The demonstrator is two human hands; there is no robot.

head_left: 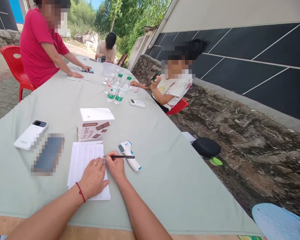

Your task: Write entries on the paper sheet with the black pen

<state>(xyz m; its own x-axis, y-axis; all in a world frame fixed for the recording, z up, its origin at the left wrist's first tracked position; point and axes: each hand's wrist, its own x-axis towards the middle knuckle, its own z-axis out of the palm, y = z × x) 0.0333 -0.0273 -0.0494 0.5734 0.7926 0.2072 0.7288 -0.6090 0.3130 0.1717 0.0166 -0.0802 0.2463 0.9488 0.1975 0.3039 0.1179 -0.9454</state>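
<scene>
On the counter [152, 156], the left hand [93, 178] lies flat on a paper [83, 158], fingers together. The right hand's [116, 166] fingers pinch a pen [120, 156] just beside the paper, near a thermometer [128, 155].

outdoors, bright daylight | long table [165, 173] in grey-green cloth | red chair [13, 65] | dark panelled wall [252, 56] | trees [130, 16] behind

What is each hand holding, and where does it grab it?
The right hand holds a black pen near its tip end. The left hand holds nothing, resting flat on the paper.
</scene>
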